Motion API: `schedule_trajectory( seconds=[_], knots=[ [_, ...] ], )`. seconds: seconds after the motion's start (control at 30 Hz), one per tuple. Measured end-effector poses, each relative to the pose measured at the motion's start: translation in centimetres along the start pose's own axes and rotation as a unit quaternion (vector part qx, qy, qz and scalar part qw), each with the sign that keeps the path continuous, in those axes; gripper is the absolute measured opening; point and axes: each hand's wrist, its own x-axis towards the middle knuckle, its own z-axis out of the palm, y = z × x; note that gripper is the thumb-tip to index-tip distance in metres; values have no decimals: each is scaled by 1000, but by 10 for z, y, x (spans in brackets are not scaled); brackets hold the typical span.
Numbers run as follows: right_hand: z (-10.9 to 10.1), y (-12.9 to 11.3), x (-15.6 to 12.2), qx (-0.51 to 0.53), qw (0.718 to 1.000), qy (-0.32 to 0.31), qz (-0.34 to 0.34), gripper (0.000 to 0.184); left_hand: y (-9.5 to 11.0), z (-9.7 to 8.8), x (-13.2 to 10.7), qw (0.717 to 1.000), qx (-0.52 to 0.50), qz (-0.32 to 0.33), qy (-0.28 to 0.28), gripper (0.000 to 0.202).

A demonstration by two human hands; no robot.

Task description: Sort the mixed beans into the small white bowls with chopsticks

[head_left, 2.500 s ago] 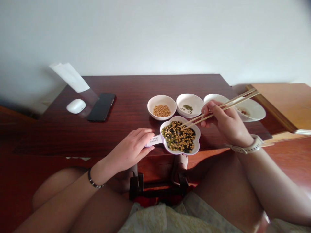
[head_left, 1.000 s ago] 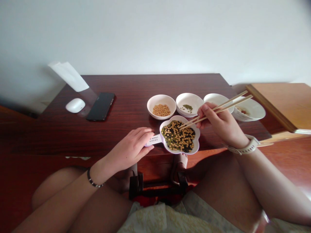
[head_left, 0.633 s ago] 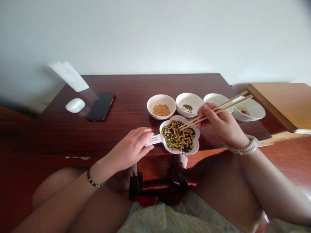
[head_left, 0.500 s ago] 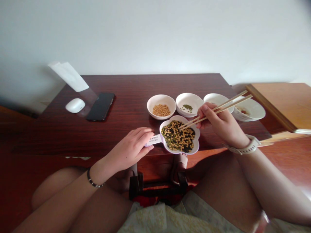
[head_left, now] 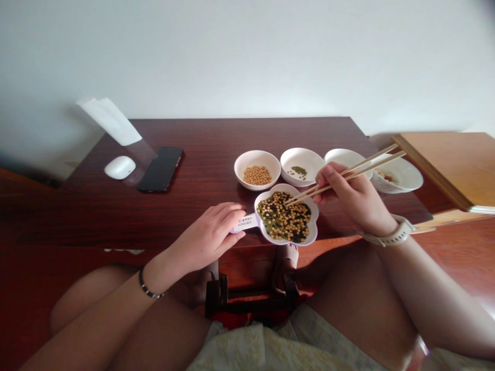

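A flower-shaped white dish point(head_left: 314, 223) full of mixed yellow and dark green beans sits at the table's near edge. My left hand point(head_left: 209, 237) grips the dish's short handle point(head_left: 246, 222). My right hand point(head_left: 353, 198) holds a pair of wooden chopsticks point(head_left: 348, 175), tips down in the beans at the dish's upper middle. Behind the dish stand a bowl of yellow beans point(head_left: 257, 164), a bowl with a few green beans point(head_left: 301, 161), and a third white bowl point(head_left: 342, 154) partly hidden by my right hand.
A wide white plate point(head_left: 402, 175) lies at the right, next to a lighter wooden board point(head_left: 444, 159). A black phone point(head_left: 161, 169), a white mouse point(head_left: 119, 167) and a white folded paper point(head_left: 110, 121) sit at the back left of the dark wooden table point(head_left: 216, 139).
My right hand has shifted slightly left and down since 2.5 s ago, keeping the chopstick tips in the mixed beans. The left hand has not moved.
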Motion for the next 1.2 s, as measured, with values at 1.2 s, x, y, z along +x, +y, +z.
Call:
schedule_trajectory(
  seconds=[1.2],
  knots=[
    [2,1,0,4,1000,1,3,48,0,0,0,1000,-7,0,0,30]
  ],
)
